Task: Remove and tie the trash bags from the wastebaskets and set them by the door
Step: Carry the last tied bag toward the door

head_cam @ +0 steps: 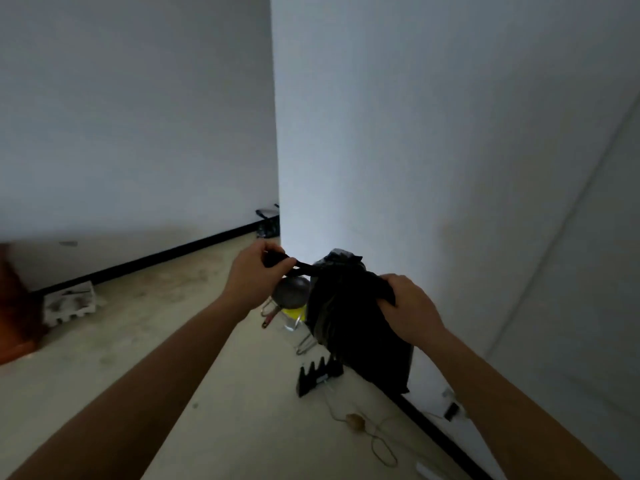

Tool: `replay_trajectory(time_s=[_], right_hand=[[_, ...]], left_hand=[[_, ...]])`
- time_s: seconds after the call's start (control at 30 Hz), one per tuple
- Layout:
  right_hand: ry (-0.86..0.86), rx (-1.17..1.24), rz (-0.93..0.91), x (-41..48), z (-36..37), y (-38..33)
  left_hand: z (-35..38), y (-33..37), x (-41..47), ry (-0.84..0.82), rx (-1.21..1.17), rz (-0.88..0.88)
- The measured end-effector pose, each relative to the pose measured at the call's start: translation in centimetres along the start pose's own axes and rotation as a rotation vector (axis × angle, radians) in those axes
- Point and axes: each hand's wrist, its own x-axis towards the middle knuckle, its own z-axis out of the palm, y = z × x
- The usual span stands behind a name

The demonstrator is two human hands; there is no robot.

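Note:
A black trash bag (349, 317) hangs in the air in front of a white wall corner, held up by both hands. My left hand (254, 275) pinches a stretched strip of the bag's top and holds it out to the left. My right hand (410, 310) grips the other part of the bag's top edge on the right. Bunched plastic stands up between the two hands. No wastebasket is in view.
On the floor below the bag lie a round metal lid (291, 292), a clear jar with yellow contents (294, 315), wire handles, a black spiked holder (317, 374) and a cord (367, 431). A white moulded tray (69, 303) sits by the left wall. Dark clutter (267, 223) lies beyond the corner.

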Motion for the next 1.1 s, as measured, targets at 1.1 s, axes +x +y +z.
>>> replay_trajectory(time_s=[1.1], right_hand=[[-0.334, 0.164, -0.311, 70.8, 43.3, -31.3]], left_hand=[[-29.3, -31.7, 64.9, 0.472, -0.018, -0.121]])
